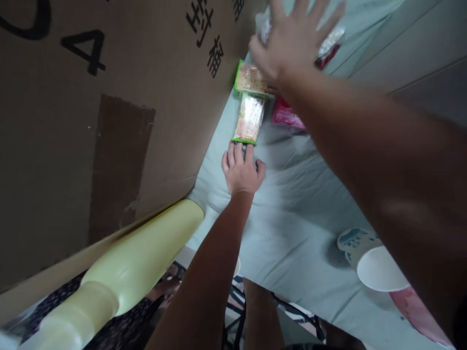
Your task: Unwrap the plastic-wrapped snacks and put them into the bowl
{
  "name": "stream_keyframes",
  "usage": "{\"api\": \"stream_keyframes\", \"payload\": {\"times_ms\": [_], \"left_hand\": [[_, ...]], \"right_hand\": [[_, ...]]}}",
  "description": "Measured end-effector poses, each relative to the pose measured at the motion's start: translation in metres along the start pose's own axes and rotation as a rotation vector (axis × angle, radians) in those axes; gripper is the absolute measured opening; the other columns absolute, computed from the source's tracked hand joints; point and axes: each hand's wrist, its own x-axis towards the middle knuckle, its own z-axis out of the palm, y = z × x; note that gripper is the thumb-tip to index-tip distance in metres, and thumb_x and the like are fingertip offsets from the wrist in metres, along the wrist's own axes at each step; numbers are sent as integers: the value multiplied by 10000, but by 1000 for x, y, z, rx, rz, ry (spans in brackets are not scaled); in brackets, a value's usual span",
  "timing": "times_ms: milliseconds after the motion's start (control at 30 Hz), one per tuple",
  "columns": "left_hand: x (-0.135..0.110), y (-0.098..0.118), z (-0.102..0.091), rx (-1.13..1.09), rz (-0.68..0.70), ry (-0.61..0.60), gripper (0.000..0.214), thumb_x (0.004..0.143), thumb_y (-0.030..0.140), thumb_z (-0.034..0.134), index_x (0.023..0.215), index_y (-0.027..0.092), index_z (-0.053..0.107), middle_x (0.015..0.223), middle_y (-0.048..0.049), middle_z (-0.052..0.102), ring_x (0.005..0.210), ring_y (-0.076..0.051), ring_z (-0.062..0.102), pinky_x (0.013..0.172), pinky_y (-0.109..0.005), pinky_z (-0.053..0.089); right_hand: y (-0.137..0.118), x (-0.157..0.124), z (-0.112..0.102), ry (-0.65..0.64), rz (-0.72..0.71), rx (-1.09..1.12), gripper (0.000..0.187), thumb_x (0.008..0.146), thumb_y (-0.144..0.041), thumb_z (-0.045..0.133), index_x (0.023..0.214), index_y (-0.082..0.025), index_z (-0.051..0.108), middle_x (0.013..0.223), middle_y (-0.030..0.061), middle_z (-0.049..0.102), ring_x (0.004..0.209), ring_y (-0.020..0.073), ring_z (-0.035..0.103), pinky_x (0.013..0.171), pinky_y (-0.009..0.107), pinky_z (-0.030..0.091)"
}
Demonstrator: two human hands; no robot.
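My left hand (241,168) lies flat on the grey-green cloth (292,223), fingers stretched out, its fingertips just short of a green-edged clear pack of thin sticks (249,119). A second green pack (249,79) lies beyond it, end to end. My right hand (292,36) is raised with fingers spread above that second pack and above a pink packet (286,115) and a clear wrapper with a red end (330,46). Neither hand holds anything.
A large brown cardboard box (109,112) with black print fills the left. A pale yellow roll (134,262) lies along its lower edge. A blue-patterned paper cup (368,257) lies on its side at lower right, a pink item (419,311) beside it.
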Motion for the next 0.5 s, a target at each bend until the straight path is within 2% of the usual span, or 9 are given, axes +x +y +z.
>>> {"api": "stream_keyframes", "payload": {"times_ms": [67, 133, 267, 333, 433, 500], "left_hand": [[0, 0, -1, -1, 6, -12, 510, 901, 327, 519, 1396, 233, 594, 1530, -124, 529, 1528, -327, 347, 1274, -503, 225], [0, -1, 0, -22, 4, -11, 480, 890, 313, 534, 1356, 227, 609, 1506, -136, 537, 1514, -331, 363, 1272, -498, 225], [3, -4, 1, -177, -79, 48, 265, 837, 246, 587, 1089, 183, 640, 1279, -180, 613, 1369, -335, 497, 1193, -473, 340], [5, -4, -3, -293, -201, 129, 160, 796, 199, 616, 951, 194, 575, 1119, -150, 616, 1235, -308, 562, 1108, -437, 414], [4, -2, -21, -476, -458, 258, 179, 797, 147, 593, 852, 230, 444, 920, -45, 562, 999, -215, 587, 974, -358, 457], [-3, -1, -38, -579, -570, 226, 188, 837, 164, 554, 788, 238, 388, 774, 17, 488, 804, -157, 538, 847, -310, 458]], "right_hand": [[16, 18, 7, -101, 168, 54, 971, 825, -605, 326, 1525, 66, 287, 1634, 323, 103, 1442, 531, -120, 962, 740, 152], [23, 24, 15, -144, 245, 59, 996, 796, -636, 297, 1524, 44, 295, 1637, 299, 136, 1448, 574, -13, 938, 746, 165], [17, 4, 25, -136, 204, 33, 898, 852, -605, 308, 1548, -37, 292, 1626, 203, 255, 1464, 525, 162, 988, 715, 177], [14, -11, 27, -144, 168, 29, 815, 915, -578, 399, 1549, -71, 329, 1612, 208, 291, 1472, 497, 215, 1013, 726, 204], [13, -38, 28, -145, 148, 33, 739, 958, -538, 536, 1553, -138, 357, 1600, 212, 323, 1433, 473, 289, 1033, 763, 254], [14, -61, 28, -147, 147, 39, 725, 978, -520, 532, 1565, -145, 334, 1603, 193, 326, 1409, 469, 301, 1052, 743, 271]]}}
